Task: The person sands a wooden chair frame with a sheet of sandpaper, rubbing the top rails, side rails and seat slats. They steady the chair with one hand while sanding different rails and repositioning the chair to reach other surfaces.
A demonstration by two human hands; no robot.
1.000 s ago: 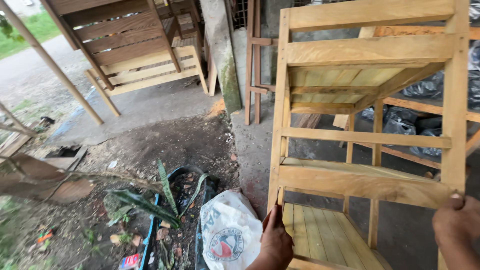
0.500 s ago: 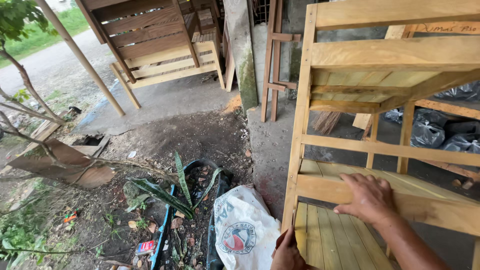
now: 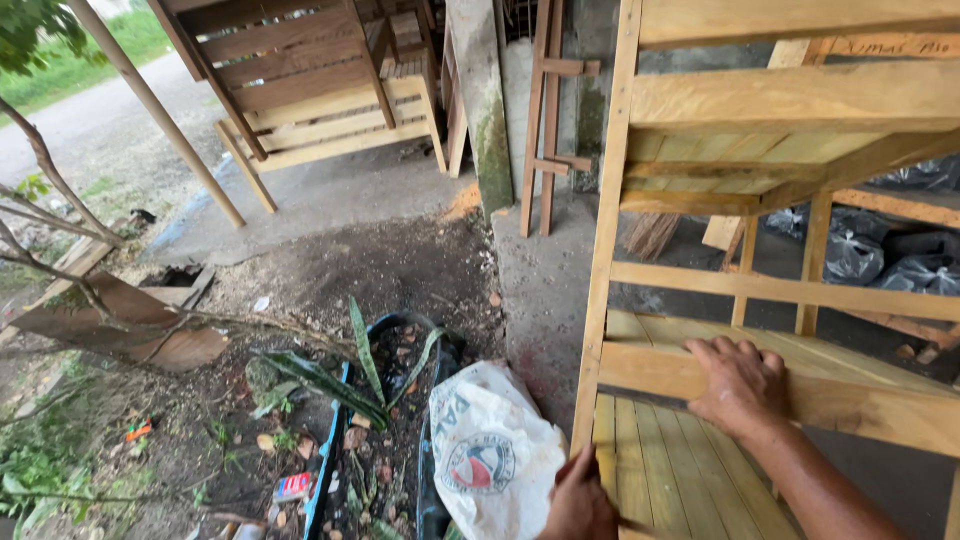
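A tall pale wooden rack (image 3: 790, 100) with slatted shelves stands at the right. My right hand (image 3: 738, 385) lies palm down on its horizontal rail (image 3: 860, 405), fingers spread over the top edge. My left hand (image 3: 580, 500) is at the bottom edge, closed around the foot of the front left post (image 3: 600, 290). Under the rail is the slatted lower shelf (image 3: 670, 470). A white printed sack (image 3: 490, 450) lies on the ground just left of my left hand.
A dark planter with long green leaves (image 3: 370, 390) sits in the dirt beside the sack. More wooden racks (image 3: 310, 90) stand behind, by a concrete pillar (image 3: 485, 100). Black plastic bags (image 3: 880, 255) lie behind the rack. Scrap boards (image 3: 130, 325) and branches lie left.
My right hand moved left from the rack's right side and settled on the horizontal rail. The view has shifted left and closer; my left hand stays low on the post.
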